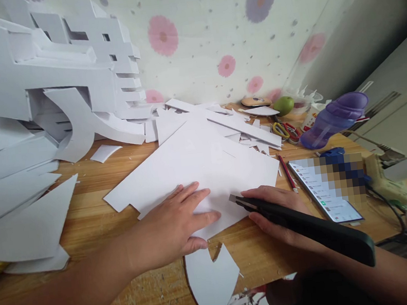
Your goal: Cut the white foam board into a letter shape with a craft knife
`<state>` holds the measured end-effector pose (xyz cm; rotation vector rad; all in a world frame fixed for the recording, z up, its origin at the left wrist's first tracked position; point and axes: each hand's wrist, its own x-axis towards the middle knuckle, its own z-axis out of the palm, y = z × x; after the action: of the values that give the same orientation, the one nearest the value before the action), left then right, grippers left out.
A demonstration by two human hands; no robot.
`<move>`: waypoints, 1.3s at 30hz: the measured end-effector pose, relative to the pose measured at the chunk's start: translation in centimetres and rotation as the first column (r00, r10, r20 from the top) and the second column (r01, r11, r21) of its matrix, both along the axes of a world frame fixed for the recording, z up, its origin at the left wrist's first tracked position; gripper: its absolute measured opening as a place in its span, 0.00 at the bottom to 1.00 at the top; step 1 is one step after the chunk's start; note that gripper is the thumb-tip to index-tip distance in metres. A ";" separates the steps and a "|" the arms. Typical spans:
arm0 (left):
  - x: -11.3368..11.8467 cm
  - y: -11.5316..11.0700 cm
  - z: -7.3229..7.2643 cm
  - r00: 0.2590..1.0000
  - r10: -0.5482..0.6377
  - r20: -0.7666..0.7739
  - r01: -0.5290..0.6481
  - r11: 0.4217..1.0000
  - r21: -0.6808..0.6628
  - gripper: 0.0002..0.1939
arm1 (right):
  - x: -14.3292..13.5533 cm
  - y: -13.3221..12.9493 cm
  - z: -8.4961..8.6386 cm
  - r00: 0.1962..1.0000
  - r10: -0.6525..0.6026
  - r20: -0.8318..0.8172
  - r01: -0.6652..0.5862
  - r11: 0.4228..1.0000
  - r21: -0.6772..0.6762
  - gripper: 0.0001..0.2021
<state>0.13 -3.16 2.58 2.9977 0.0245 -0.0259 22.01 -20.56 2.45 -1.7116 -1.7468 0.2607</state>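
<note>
A large white foam board sheet [161,172] lies flat on the wooden table, with a notch cut in its left edge. My left hand [176,219] rests flat on its lower part, fingers spread. In my right hand [279,202] is a black utility knife [307,226], its short blade out and over the sheet's right side; whether the tip touches the board I cannot tell. A short thin line shows on the sheet's upper right. Below the sheet, a curved, notched white offcut [214,281] sticks out past the table's front edge.
A large white board model [69,70] stands at the back left, with loose white pieces [31,221] before it. To the right are a phone [322,193], a red pencil [287,173], scissors [291,132], a purple bottle [332,120], a glue gun [336,157] and cables. Offcuts lie behind the sheet.
</note>
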 end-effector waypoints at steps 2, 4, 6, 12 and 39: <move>0.0 0.0 0.0 1.000 -0.002 0.001 0.002 1.000 -0.006 0.25 | 0.0 0.1 0.0 1.000 0.007 -0.003 -0.007 1.000 -0.005 0.13; 0.1 0.0 0.0 1.000 -0.004 0.001 0.004 1.000 -0.016 0.25 | 0.0 0.1 0.1 1.000 0.012 -0.004 -0.012 1.000 -0.013 0.14; 0.1 0.0 0.0 1.000 -0.003 -0.004 0.003 1.000 -0.024 0.25 | 0.0 0.2 0.3 1.000 0.025 0.011 -0.024 0.999 -0.028 0.14; 0.2 -0.2 0.2 0.999 0.010 -0.045 -0.011 1.000 -0.015 0.27 | 0.4 0.3 0.9 0.996 0.074 0.040 -0.071 0.995 -0.074 0.14; 1.5 -0.3 -0.4 0.984 0.085 -0.154 -0.085 0.996 0.005 0.33 | 0.5 -0.7 0.9 0.969 0.184 0.165 -0.179 0.983 -0.041 0.16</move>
<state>1.62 -3.48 2.17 2.9820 0.1692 -0.2488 22.48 -21.28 3.36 -1.6330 -2.0364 0.2249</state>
